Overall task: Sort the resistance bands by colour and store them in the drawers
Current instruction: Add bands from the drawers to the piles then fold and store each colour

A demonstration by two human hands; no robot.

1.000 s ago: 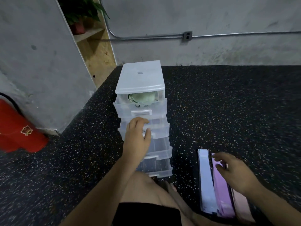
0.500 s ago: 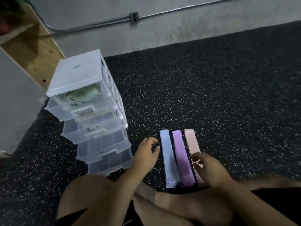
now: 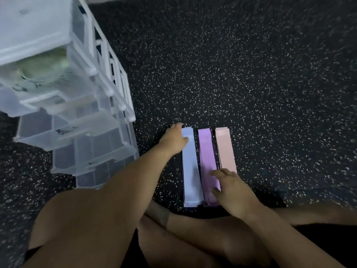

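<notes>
At 12 o'clock, flat on floor point(image 3: 251, 74): blue bands point(image 3: 190, 167), purple bands point(image 3: 207, 151), pink bands point(image 3: 225, 149). Pinching blue far end with left hand point(image 3: 173, 141); resting right hand point(image 3: 231, 188) on purple, fingers spread. Probably light, floppy; better lifted by both ends.

Three flat stacks of bands side by side, centre right of the frame: one blue stack point(image 3: 190, 171), one purple stack point(image 3: 206, 155), one pink stack point(image 3: 225, 149). Number of bands inside each stack impossible to tell from the edges. One more, a green band point(image 3: 41, 69), coiled at upper left. Four colours in all. One drawer unit point(image 3: 34, 29) at left, with four drawers in sight: top drawer point(image 3: 48, 99), second drawer point(image 3: 63, 130), third drawer point(image 3: 92, 157), bottom drawer point(image 3: 90, 179). Two hands: left hand point(image 3: 173, 140) mid-frame, right hand point(image 3: 231, 190) lower right of it. Two bare legs point(image 3: 83, 225) along the bottom edge.
</notes>
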